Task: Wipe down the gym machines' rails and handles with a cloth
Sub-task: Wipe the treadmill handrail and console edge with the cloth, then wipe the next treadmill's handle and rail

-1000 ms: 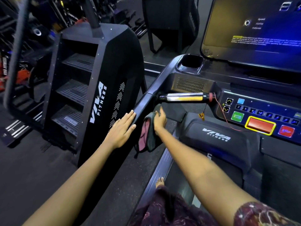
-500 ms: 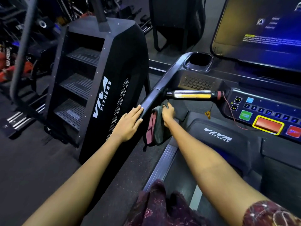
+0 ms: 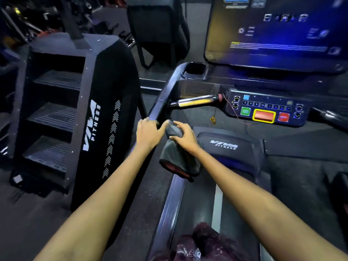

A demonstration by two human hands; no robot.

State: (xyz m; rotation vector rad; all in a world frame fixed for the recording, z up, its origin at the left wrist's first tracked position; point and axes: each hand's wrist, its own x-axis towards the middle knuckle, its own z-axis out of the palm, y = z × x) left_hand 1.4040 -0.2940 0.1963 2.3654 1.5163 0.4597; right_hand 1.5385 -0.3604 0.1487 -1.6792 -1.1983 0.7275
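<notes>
My right hand (image 3: 183,136) grips a dark grey cloth (image 3: 178,161) with a pink-red underside and presses its bunched top against the treadmill's left side rail (image 3: 160,102). The rest of the cloth hangs down inside the rail. My left hand (image 3: 148,132) lies on top of the same rail just left of the cloth, fingers apart, with the thumb stretched out to touch the cloth. A silver and yellow grip handle (image 3: 195,100) sticks out from the rail toward the console, a little above both hands.
A black stair-climber machine (image 3: 90,113) stands close on the left of the rail. The treadmill console (image 3: 263,110) with coloured buttons and a big lit screen (image 3: 278,31) lies ahead on the right. A cup holder (image 3: 194,69) sits at the rail's top. The belt (image 3: 207,204) is below me.
Both hands have slid up the rail toward the console. The left hand has come closer to the cloth and its thumb now touches it. The cloth is more bunched under the right hand.
</notes>
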